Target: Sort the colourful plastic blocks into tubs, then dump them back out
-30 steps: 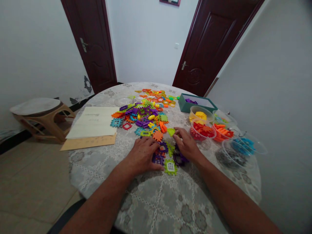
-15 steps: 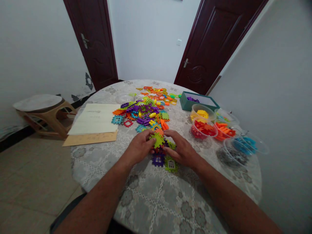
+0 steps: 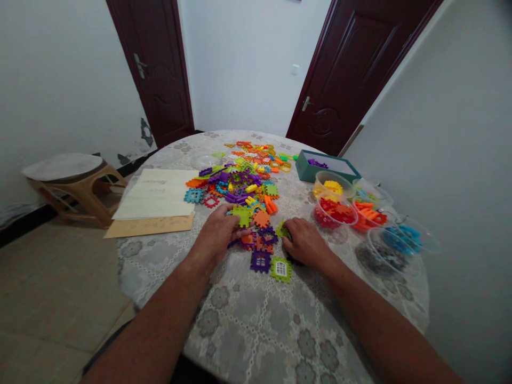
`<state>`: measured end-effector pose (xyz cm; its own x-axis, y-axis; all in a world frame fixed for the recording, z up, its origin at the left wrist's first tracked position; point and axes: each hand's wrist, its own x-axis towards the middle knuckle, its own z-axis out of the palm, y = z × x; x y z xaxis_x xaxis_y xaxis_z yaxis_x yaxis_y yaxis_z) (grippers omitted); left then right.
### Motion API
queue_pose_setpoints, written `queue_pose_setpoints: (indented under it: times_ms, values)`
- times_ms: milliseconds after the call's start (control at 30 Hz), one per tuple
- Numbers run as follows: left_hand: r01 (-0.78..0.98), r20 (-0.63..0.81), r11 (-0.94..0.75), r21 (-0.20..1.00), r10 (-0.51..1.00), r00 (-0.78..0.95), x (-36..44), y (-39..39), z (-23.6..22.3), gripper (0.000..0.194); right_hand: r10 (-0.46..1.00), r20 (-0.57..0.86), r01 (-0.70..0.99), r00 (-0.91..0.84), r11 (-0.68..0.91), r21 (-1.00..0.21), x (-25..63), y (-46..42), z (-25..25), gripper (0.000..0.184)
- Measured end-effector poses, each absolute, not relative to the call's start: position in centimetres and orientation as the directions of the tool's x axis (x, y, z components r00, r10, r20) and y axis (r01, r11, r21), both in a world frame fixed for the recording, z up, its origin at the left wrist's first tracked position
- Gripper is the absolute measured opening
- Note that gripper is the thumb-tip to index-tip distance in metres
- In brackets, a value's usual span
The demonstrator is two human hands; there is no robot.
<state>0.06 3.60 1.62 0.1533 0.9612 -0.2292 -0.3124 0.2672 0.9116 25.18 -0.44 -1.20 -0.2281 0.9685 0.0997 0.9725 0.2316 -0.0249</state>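
Observation:
My left hand (image 3: 218, 234) pinches a lime green interlocking tile (image 3: 241, 215) over the near side of the heap. Partly beneath that hand lie orange and purple pieces. My right hand (image 3: 304, 241) has its fingers closed on another green interlocking piece (image 3: 282, 230), mostly covered by the fingertips. Between the hands are an orange tile (image 3: 262, 218) and a purple frame piece (image 3: 268, 235). Closer to me, a purple window tile (image 3: 261, 262) lies beside a green tile with a white window (image 3: 280, 269). A dark piece under my right palm is mostly hidden.
A mixed heap of plastic pieces (image 3: 240, 178) spreads toward the back of the table. At right stand a green box (image 3: 328, 172) and several clear tubs, including one with red pieces (image 3: 335, 212). Paper sheets (image 3: 154, 194) lie at left, near a stool (image 3: 64, 166).
The lime green tile passed from my right hand to my left, which then shifted left with it. My right hand moved back right and closed on another green piece.

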Motion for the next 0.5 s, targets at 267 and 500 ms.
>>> queue_pose_setpoints:
  times_ms: [267,500]
  values:
    - [-0.321,-0.272,0.330,0.888,0.939,0.213,0.1,3.5,1.6,0.036,0.965,0.184,0.972,-0.186,0.208,-0.110,26.4,0.9,-2.4,0.017]
    - [-0.332,-0.286,0.364,0.870,0.922,0.262,-0.1,3.4,1.1,0.041,0.907,0.399,0.958,-0.133,0.221,-0.183,26.6,1.0,-2.1,0.008]
